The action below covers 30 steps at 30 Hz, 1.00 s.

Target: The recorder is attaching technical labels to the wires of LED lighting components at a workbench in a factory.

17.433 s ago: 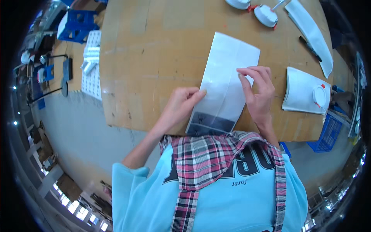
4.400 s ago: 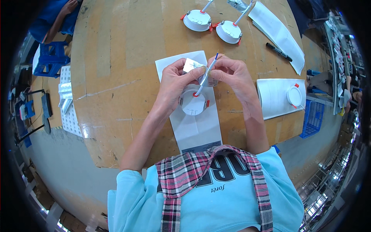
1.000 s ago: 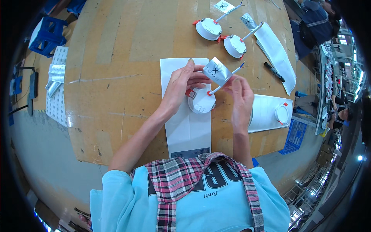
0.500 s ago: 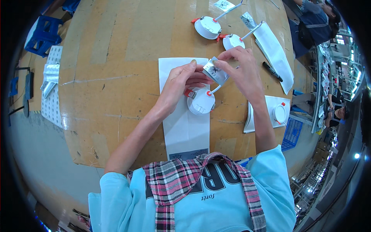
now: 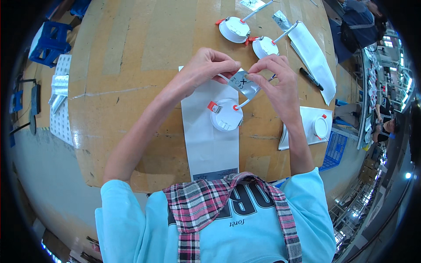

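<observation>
A round white downlight (image 5: 226, 115) with orange-tipped spring clips lies on a white paper sleeve (image 5: 209, 147) in front of me. Its white cable (image 5: 244, 104) rises to a silver printed label (image 5: 244, 83) held above the lamp. My right hand (image 5: 278, 83) pinches the label's right side between thumb and finger. At the label's upper left corner, my left hand (image 5: 209, 68) is closed in a pinch; what lies between its fingertips is hidden. A short white strip shows under the left fingers, too unclear to name. A blue wire tip (image 5: 272, 78) shows beside my right fingers.
Two more downlights (image 5: 234, 30) (image 5: 264, 47) with cables lie farther off. To the right are white sleeves (image 5: 311, 61), a black marker (image 5: 311, 79) and another downlight (image 5: 320, 127) on stacked sleeves. Beyond the table stand a blue crate (image 5: 333, 151), blue stools (image 5: 50, 44) and other people.
My left hand has moved up and away from the lamp, going from beside the label to a pinch at its upper corner. My right hand stays on the label, which has tilted slightly.
</observation>
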Motion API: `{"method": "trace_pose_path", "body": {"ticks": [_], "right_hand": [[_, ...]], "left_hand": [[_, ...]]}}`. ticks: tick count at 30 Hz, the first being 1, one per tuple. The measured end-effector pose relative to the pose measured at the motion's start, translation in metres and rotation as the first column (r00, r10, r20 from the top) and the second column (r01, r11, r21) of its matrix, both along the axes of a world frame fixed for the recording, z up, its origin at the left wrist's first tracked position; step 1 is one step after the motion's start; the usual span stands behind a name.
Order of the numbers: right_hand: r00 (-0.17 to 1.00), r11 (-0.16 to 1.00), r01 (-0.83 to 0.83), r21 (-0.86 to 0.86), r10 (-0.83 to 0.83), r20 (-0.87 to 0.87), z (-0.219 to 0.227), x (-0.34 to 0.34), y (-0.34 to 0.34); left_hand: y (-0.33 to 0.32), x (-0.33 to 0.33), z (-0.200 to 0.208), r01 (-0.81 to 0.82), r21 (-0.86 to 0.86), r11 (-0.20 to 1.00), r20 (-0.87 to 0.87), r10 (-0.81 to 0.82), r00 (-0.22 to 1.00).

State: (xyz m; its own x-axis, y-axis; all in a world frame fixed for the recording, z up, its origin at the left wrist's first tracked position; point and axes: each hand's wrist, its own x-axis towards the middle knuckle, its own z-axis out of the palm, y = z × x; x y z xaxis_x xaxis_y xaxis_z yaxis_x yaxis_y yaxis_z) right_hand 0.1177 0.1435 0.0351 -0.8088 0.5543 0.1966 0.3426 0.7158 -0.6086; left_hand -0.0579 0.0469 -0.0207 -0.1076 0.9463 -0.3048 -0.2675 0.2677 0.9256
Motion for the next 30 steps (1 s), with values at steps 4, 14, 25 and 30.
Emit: {"method": "trace_pose_path", "body": {"ticks": [4,14,25,30], "right_hand": [[0.999,0.999,-0.039,0.024,0.039,-0.026,-0.001,0.001,0.001],[0.997,0.999,-0.028,-0.016,0.027,-0.069,-0.002,0.005,-0.003],[0.984,0.987,-0.088,0.137,0.107,-0.144,-0.008,0.012,-0.004],[0.962,0.978,-0.155,0.138,0.182,-0.205,-0.008,0.017,-0.002]], "left_hand": [[0.010,-0.008,0.007,0.124,0.013,0.992,-0.037,-0.124,0.992],[0.015,-0.017,0.016,0.266,0.018,0.964,-0.100,-0.263,0.960],[0.022,-0.008,0.006,0.352,0.117,0.929,-0.201,-0.325,0.924],[0.022,-0.007,0.002,0.372,0.119,0.921,-0.389,-0.301,0.870]]}}
